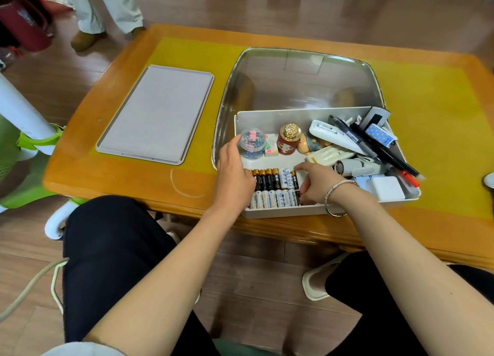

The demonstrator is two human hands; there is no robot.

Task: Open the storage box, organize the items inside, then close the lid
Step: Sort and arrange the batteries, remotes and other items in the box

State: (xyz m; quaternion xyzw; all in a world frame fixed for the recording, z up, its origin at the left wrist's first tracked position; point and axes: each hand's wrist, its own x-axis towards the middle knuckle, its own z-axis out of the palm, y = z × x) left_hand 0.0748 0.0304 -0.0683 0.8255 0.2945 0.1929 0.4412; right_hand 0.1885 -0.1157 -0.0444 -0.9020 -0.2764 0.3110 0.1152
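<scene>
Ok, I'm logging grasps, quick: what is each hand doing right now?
Left hand: open, fingers resting against the clear jar of clips, not clearly gripping it.
Right hand: fingers curled down onto the batteries; whether it pinches one cannot be told.

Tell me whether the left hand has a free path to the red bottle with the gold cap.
Probably yes. The left hand touches the clip jar just left of the red bottle, whose gold cap stands uncovered; only a pink eraser lies between.

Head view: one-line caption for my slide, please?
Both hands line up batteries in the open storage box, its lid set aside on the table.
</scene>
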